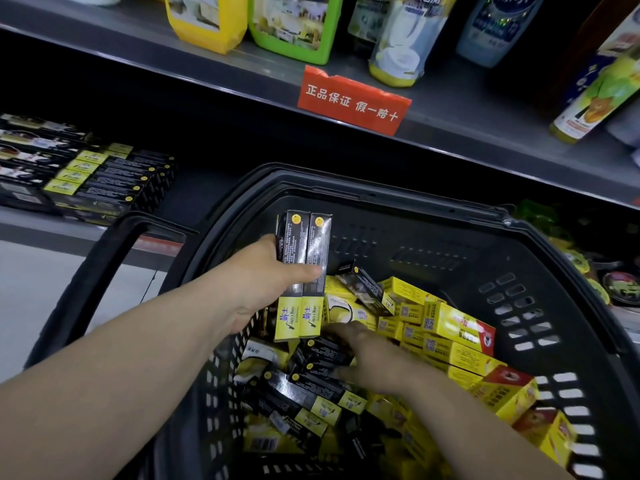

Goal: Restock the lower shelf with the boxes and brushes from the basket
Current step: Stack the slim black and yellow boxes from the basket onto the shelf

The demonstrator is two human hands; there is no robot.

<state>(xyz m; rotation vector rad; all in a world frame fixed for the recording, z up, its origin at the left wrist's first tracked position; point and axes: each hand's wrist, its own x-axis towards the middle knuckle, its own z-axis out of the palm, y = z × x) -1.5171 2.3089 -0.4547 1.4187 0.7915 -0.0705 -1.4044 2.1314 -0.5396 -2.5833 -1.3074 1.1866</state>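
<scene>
Left hand (263, 282) grips two black-and-yellow boxes (304, 258) side by side, above the basket (450, 209). Right hand (374, 355) is down among the loose boxes (450, 327); blurred, so its grip cannot be told. Lower shelf (194, 202) carries a stocked row (104, 181); the basket looks mostly full, so most restocking is left

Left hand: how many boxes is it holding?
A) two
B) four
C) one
A: the left hand grips two black-and-yellow boxes, side by side, over the basket.
</scene>
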